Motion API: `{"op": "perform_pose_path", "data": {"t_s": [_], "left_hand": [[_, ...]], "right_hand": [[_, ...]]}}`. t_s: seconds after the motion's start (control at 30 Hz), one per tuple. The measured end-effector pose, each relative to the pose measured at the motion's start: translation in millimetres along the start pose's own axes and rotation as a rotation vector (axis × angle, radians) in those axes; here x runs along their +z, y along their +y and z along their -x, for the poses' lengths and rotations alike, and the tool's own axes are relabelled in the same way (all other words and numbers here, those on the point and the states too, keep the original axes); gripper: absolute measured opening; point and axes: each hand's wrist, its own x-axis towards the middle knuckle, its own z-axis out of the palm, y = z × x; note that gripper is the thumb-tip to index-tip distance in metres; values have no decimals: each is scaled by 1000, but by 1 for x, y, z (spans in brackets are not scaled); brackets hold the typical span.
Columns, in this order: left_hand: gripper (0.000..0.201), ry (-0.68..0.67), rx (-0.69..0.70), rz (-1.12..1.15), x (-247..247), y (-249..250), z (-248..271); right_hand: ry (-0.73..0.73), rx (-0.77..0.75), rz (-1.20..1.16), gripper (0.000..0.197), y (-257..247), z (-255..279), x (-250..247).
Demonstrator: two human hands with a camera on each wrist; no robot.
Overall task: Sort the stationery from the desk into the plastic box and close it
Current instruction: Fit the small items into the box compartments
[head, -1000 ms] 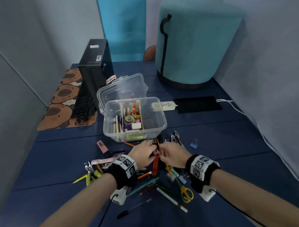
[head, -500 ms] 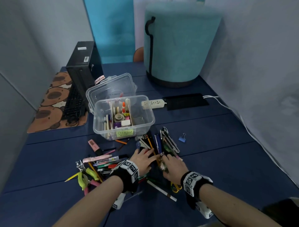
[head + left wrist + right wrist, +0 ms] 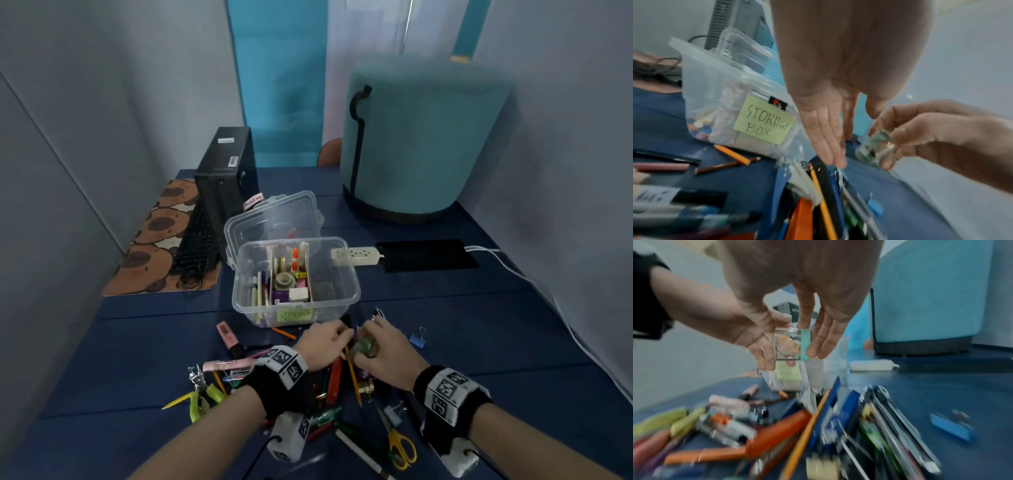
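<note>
Clear plastic is what I have pinched in my right hand (image 3: 380,349): a small transparent case with a teal end (image 3: 791,344), something orange-brown inside, probably a sharpener with shavings, though blur keeps me from being sure. My thumb sits on one face and my fingertips (image 3: 818,345) on the teal end, and the case is lifted off the blue desk (image 3: 479,342), just in front of the clear plastic storage box with the green sticky label (image 3: 294,274). My left hand (image 3: 322,342) holds nothing; its fingers are straight and relaxed, hovering over the heap of pens and pencils (image 3: 329,387) beside the case.

The box stands open, its clear lid (image 3: 274,216) leaning behind it. I judge the sorting well under way but far from done: the left and middle compartments hold items, and most of the pile still lies on the desk.

To do this step well I would keep the pinch firm but light, since the smooth case could slip or pop open and spill. I would carry it level over the near wall and set it low into the right-hand compartment, which looks the emptiest, rather than dropping it. My free left hand could steady the box rim.
</note>
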Motion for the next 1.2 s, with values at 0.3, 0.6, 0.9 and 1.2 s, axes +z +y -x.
{"op": "perform_pose_path", "data": {"t_s": [0.3,0.6,0.9,1.2], "left_hand": [[34,122,25,344,-102,-11,-23],[22,509,-84,30,-143,-54,-62],[23,549,-119,-130,-139,-64,-68],[27,527,-154,-101,-135,-65,-70]], "right_hand": [[44,-271,-166,37,-52,-99,-22],[-112,-66,392,27,-51,-205,-24],[-304,-135,867,52,-64,-241,19],[-266,-164,914,35,-66,-246,23]]}}
